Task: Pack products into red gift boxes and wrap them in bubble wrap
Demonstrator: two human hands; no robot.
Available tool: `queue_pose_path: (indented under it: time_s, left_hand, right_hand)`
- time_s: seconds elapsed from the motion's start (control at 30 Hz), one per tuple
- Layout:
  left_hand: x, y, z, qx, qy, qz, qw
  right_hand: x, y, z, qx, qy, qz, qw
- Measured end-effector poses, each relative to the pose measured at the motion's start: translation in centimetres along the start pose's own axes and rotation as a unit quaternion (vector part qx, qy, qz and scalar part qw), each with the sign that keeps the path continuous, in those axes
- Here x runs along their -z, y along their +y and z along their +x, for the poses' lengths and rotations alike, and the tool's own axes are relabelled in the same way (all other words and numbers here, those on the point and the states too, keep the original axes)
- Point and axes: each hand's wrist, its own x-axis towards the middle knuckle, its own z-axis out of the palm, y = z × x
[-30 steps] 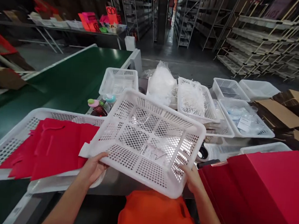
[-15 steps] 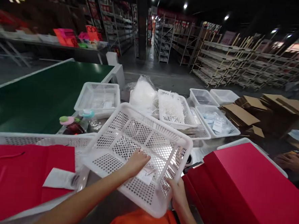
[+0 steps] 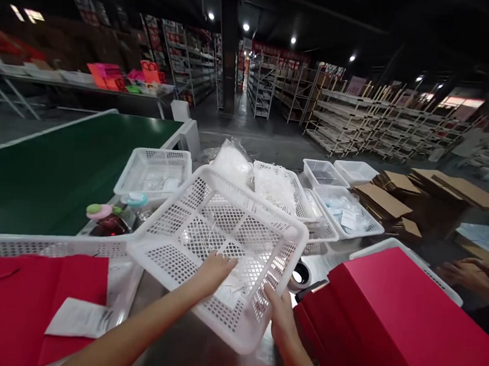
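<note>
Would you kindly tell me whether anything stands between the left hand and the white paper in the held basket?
Nothing visible does: the left hand is inside the basket, near the white paper, though whether they touch is unclear. The right hand grips the basket's side, well aside.

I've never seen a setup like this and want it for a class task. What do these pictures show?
There is no robot here, only a person's two bare hands, seen by one camera worn on the head, looking forward and down. The right hand grips the side of a tilted white basket. The left hand reaches inside it; whether its fingers hold anything is unclear. To the left, red items, topped by a printed slip, lie in another white basket, with a green belt beyond. To the right is a large red block-like stack. Ahead are more white baskets, one heaped with white shreds. Another person's hands show at the far right edge.
</note>
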Motion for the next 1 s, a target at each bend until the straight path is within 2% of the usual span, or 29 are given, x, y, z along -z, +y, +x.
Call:
queue_pose_path:
  time_s: [0.07,0.17,0.33,0.43,0.53,0.63,0.73,0.83,0.9,0.93,0.97,1.0]
  left_hand:
    - [-0.5,-0.3,-0.2,-0.004,-0.027,-0.015,1.000]
    - [-0.2,-0.5,-1.1,-0.032,-0.065,-0.035,0.997]
    - [0.7,-0.3,-1.9,-0.035,-0.139,-0.154,0.978]
    - [0.9,-0.4,-1.9,-0.057,-0.183,-0.144,0.971]
    - [1.0,-0.8,-2.5,-0.089,-0.183,-0.179,0.963]
    - [1.3,-0.8,-4.4,-0.141,-0.173,-0.254,0.941]
    - [2.1,-0.7,-6.7,-0.162,-0.128,-0.230,0.951]
    - [3.7,-1.3,-8.0,-0.154,-0.074,-0.239,0.956]
    - [4.9,-2.1,-7.8,-0.116,0.019,-0.327,0.938]
    - [5.6,-2.6,-7.6,-0.079,0.097,-0.390,0.912]
    - [6.3,-3.2,-7.3,-0.027,0.191,-0.459,0.867]
    - [7.0,-3.8,-7.1,0.039,0.293,-0.528,0.796]
  right_hand:
    - [0.0,0.2,-0.1,-0.018,-0.010,0.002,1.000]
    - [0.0,0.4,-0.1,-0.026,-0.034,0.002,0.999]
    - [-0.2,1.0,0.1,-0.040,-0.021,0.004,0.999]
    - [-0.5,0.9,0.0,-0.042,-0.033,-0.008,0.999]
    - [-0.8,0.3,-0.1,-0.037,-0.036,-0.006,0.999]
    - [-0.7,-0.2,-0.1,-0.054,-0.037,0.001,0.998]
    - [-0.6,-0.3,0.0,-0.076,-0.053,0.005,0.996]
    - [-0.7,-0.4,0.5,-0.065,-0.040,0.019,0.997]
    - [-1.0,-0.8,1.1,-0.054,-0.020,0.026,0.998]
    - [-1.1,-1.2,1.5,-0.054,-0.010,0.028,0.998]
    - [-1.2,-1.6,2.0,-0.056,-0.001,0.029,0.998]
    - [-1.3,-2.2,2.6,-0.057,0.008,0.030,0.998]
